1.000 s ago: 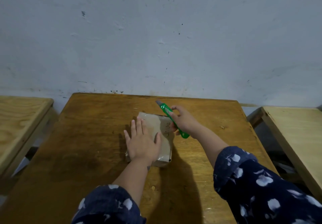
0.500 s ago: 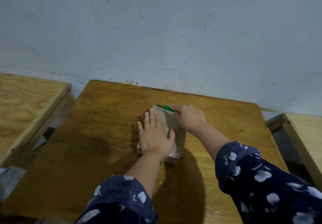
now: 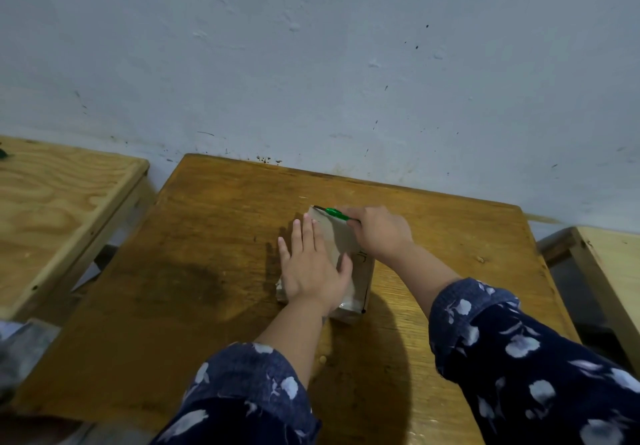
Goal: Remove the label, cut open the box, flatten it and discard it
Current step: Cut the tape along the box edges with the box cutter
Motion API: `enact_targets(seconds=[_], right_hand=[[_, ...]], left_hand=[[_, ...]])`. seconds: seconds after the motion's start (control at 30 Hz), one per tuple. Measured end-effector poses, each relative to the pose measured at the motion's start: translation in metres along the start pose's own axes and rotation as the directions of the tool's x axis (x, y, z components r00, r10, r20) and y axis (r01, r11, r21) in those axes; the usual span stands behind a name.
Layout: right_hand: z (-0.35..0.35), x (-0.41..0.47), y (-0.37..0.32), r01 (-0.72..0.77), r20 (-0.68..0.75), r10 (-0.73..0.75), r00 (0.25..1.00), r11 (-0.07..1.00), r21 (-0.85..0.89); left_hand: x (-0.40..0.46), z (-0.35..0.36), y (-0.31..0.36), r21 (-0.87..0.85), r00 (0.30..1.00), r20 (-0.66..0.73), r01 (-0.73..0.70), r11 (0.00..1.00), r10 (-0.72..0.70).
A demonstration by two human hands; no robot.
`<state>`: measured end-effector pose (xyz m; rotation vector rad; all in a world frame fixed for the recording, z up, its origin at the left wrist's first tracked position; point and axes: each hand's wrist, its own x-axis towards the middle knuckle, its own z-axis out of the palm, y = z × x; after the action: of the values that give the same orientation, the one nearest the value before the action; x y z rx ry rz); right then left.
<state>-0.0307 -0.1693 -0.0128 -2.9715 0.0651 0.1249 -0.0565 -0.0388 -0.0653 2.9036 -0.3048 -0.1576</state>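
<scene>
left hand (image 3: pixel 311 268): flat, fingers straight, pressing box (image 3: pixel 360 271) onto surface (image 3: pixel 207 254) | right hand (image 3: pixel 379 231): gripping green cutter (image 3: pixel 334 213) at box far edge

One box (image 3: pixel 349 257) at table centre, one green cutter (image 3: pixel 335 213) at its 12 o'clock edge. Two hands: left hand (image 3: pixel 311 268) flat on the box, right hand (image 3: pixel 381 233) at its 1 o'clock gripping the cutter; two patterned sleeves (image 3: pixel 519 347). Three wooden tables: the dark middle table (image 3: pixel 173 271), one pale table (image 3: pixel 62 209) at 9 o'clock, one pale table (image 3: pixel 616 271) at 3 o'clock; one wall (image 3: pixel 311 64) at 12.
</scene>
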Motion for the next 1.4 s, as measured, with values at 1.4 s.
enact_targets(seconds=[1.4], right_hand=[[-0.024,-0.041,0.043,-0.107,0.018,0.120,0.993,0.934,-0.342]], left_hand=[[0.001,-0.001,0.001,0.004,0.999,-0.025,0.028,1.000,-0.028]])
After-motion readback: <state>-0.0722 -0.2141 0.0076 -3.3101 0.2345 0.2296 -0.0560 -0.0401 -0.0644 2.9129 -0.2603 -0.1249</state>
